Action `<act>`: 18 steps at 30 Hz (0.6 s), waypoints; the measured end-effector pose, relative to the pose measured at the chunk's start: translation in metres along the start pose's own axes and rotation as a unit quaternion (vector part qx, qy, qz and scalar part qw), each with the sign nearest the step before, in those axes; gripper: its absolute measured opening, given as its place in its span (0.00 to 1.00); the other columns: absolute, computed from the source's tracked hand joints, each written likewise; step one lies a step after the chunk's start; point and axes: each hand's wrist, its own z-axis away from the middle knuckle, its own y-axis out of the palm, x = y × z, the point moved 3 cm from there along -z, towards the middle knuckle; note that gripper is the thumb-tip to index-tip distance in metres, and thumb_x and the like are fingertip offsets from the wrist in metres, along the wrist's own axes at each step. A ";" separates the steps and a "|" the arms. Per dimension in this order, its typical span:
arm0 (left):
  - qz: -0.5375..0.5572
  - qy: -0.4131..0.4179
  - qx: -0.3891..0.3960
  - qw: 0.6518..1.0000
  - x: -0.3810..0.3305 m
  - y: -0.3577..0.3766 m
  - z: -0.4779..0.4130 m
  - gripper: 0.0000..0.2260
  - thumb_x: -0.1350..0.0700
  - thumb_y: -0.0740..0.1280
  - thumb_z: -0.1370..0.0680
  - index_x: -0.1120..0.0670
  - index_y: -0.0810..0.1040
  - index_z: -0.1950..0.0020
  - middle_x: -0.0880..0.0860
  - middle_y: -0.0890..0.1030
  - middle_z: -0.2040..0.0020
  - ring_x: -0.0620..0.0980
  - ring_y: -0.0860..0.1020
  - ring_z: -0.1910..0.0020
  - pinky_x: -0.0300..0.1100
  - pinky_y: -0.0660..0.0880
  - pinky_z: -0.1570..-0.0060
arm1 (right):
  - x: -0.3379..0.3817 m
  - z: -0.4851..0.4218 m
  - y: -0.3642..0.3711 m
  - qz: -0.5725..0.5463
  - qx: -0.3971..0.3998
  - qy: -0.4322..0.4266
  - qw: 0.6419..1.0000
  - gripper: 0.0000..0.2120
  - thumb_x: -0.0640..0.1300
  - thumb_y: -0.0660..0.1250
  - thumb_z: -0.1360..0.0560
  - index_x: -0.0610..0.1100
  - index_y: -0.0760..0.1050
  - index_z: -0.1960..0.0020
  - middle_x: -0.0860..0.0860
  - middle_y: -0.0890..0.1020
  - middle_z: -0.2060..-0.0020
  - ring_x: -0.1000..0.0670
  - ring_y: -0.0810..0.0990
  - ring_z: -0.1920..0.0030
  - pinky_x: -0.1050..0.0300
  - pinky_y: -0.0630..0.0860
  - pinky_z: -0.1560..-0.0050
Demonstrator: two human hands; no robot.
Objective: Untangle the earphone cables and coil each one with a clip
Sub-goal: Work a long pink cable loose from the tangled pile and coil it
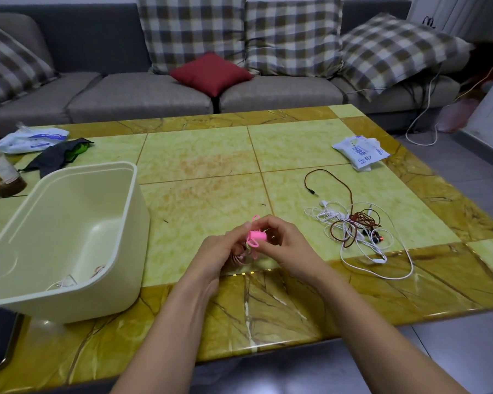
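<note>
Left grip clamped on pink cable, coiled; right grip pinches pink clip between both. Likely light, limp, springy: hold coil mid-loop. Tangle lies right of right grip on surface.

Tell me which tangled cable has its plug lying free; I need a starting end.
The brown cable: it arcs out behind the pile, its plug alone on the table. The white cable shows no free plug.
</note>
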 end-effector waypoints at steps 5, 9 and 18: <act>-0.040 0.014 -0.003 0.999 0.001 -0.001 -0.004 0.16 0.52 0.74 0.28 0.65 0.83 0.51 0.63 0.84 0.56 0.54 0.82 0.61 0.43 0.76 0.56 | -0.001 -0.001 -0.005 0.044 -0.027 -0.026 0.998 0.08 0.38 0.74 0.28 0.46 0.82 0.50 0.51 0.83 0.55 0.52 0.78 0.58 0.60 0.75 0.56; -0.048 0.014 0.012 0.999 0.001 -0.002 -0.005 0.16 0.51 0.73 0.27 0.64 0.83 0.52 0.60 0.85 0.60 0.52 0.81 0.63 0.45 0.76 0.54 | 0.000 -0.001 -0.008 0.041 -0.029 -0.028 0.998 0.08 0.38 0.75 0.28 0.45 0.83 0.50 0.51 0.84 0.55 0.48 0.82 0.54 0.55 0.79 0.52; 0.045 -0.021 0.032 0.998 0.000 -0.003 -0.002 0.12 0.52 0.73 0.28 0.61 0.84 0.53 0.59 0.84 0.57 0.53 0.81 0.59 0.51 0.76 0.46 | 0.003 -0.004 -0.015 -0.024 -0.101 -0.016 0.994 0.05 0.42 0.71 0.25 0.48 0.80 0.50 0.48 0.83 0.57 0.39 0.82 0.56 0.42 0.78 0.50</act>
